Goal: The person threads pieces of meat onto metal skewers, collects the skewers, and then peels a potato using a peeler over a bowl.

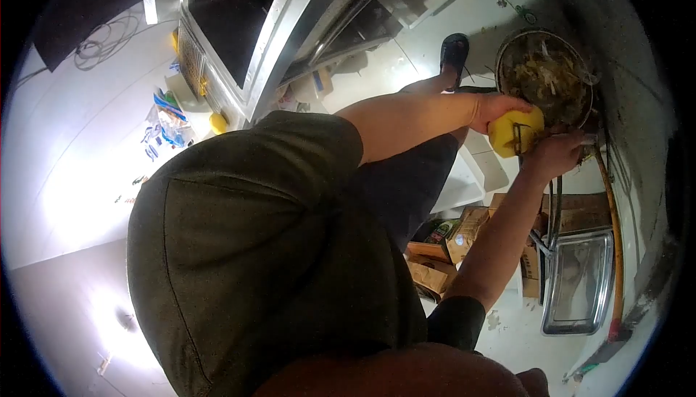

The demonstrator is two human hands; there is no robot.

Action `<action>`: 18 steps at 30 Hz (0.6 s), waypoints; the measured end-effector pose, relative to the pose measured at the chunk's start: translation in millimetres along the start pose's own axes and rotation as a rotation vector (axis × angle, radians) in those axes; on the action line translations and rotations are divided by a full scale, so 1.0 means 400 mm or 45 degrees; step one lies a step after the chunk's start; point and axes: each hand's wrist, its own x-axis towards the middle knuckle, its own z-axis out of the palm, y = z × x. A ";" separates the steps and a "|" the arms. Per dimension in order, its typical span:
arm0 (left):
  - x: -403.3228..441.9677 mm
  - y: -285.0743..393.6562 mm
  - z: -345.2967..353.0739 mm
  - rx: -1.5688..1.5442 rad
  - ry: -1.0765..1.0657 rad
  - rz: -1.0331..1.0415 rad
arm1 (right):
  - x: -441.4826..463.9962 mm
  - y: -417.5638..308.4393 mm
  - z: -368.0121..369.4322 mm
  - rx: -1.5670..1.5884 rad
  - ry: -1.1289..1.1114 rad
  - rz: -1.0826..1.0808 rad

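My left hand point(499, 109) is wrapped round a smooth yellow piece of produce point(518, 134), whose exact kind I cannot make out. Against the side of it rests the dark frame of a peeler point(518, 138). My right hand point(557, 152) is closed on the peeler's handle, which the fingers mostly hide. Just beyond both hands is a round bin point(500, 63) with pale and yellowish peelings point(544, 71) inside.
A wooden pole point(615, 252) leans by the wall at right, near a clear rectangular tray point(578, 281). Cardboard boxes point(471, 230) lie below my arms. A sandalled foot point(454, 56) is near the bin. Metal equipment point(261, 56) stands at upper left.
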 end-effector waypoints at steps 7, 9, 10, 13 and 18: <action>-0.024 0.006 -0.044 -0.108 0.050 0.068 | 0.055 0.212 0.132 0.396 -0.153 0.004; -0.011 0.007 -0.040 -0.129 0.017 0.061 | 0.019 0.241 0.158 0.955 0.033 0.187; -0.012 0.013 -0.031 -0.100 0.034 0.042 | -0.016 0.192 0.110 0.915 -0.060 0.348; -0.006 0.012 0.001 -0.078 0.102 0.048 | -0.010 0.119 0.041 0.436 -0.132 0.289; -0.005 -0.003 -0.017 -0.093 0.103 0.052 | 0.068 0.087 0.002 -0.264 -0.027 -0.190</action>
